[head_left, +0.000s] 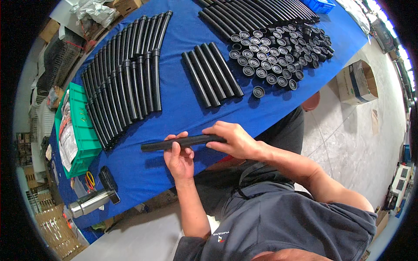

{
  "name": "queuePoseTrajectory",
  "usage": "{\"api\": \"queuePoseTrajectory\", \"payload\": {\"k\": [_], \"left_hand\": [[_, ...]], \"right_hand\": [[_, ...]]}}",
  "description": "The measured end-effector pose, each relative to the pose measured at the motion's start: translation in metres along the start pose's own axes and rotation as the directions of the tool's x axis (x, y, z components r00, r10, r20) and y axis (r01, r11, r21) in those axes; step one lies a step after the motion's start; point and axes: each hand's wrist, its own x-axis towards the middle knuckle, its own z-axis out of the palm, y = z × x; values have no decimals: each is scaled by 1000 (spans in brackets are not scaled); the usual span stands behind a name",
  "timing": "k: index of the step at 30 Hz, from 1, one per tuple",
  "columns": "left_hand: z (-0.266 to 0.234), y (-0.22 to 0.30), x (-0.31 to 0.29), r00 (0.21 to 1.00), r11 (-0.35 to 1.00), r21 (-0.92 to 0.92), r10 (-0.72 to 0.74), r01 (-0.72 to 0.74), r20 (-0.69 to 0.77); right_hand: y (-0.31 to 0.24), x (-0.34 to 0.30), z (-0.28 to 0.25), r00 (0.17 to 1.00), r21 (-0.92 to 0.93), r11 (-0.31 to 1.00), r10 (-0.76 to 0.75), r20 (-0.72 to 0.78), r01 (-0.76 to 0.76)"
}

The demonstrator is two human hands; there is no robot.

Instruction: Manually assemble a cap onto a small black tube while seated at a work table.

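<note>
Your left hand (179, 160) is partly closed, palm up, its thumb and fingers bent around the middle of a black tube (199, 140). Your right hand (233, 139) is closed over the right end of that same tube, thumb below and fingers above. The held tube lies nearly level across you, just above the near part of the blue-covered table (130, 162), and everything else is placed from it.

Just beyond it, four loose black tubes (197, 79) lie side by side at a slant. Beyond it and to the right is a heap of round black caps (273, 60) with ringed faces, one single cap (258, 92) sitting on the heap's near side. Farther beyond, a row of black tubes (257, 15) reaches the top edge of the view, near a blue bin (320, 6).

Beyond it to the left, you have overlapping rows of capped black tubes (132, 89). Farther left stands a green crate (87, 126); left and nearer you lies a steel cylinder (89, 203).
</note>
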Motion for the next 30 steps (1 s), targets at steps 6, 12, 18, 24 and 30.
{"api": "queuePoseTrajectory", "payload": {"k": [6, 12, 18, 24, 30], "left_hand": [[-8, 2, -1, 998, 999, -36, -22, 25, 59], [-1, -1, 2, 998, 998, 26, -56, 56, 12], [-7, 1, -2, 999, 997, -68, -20, 23, 47], [-11, 1, 1, 998, 997, -53, -48, 50, 41], [4, -1, 1, 999, 999, 36, -22, 23, -24]], "right_hand": [[-5, -3, 6, 963, 143, 961, 212, 167, -237], [9, -2, 16, 980, -82, 986, -156, -120, 147], [-12, 5, -8, 736, 440, 590, 515, 440, -677], [-3, 1, 10, 978, -67, 982, -182, -101, 176], [6, -1, 2, 1000, 34, 999, -9, -23, 10]]}}
